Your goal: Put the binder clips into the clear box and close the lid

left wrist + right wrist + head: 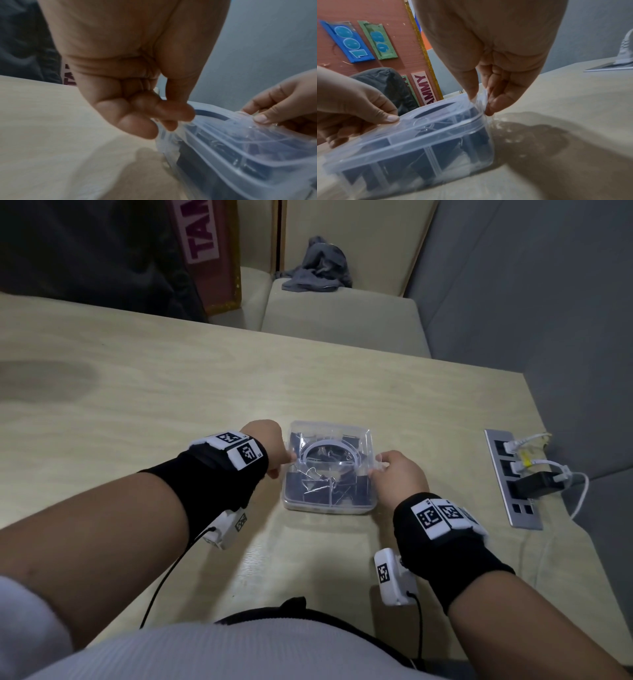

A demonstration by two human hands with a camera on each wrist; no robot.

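The clear box (325, 507) stands on the wooden table (171, 405) in front of me, with several black binder clips (318, 489) inside it. Its clear lid (342, 436) lies on top of it. My left hand (286, 462) grips the lid's left edge, thumb on top and fingers curled under (171, 117). My right hand (378, 465) pinches a clear flap on the lid's right edge (481, 102). In the right wrist view the box (419, 148) looks tilted and the left hand's thumb (392, 118) presses on the lid.
A metal socket panel (513, 508) with plugs and white cables is set into the table at the right. Beyond the table's far edge are cushioned seats, a grey cloth (318, 268) and a lettered sign board (212, 251).
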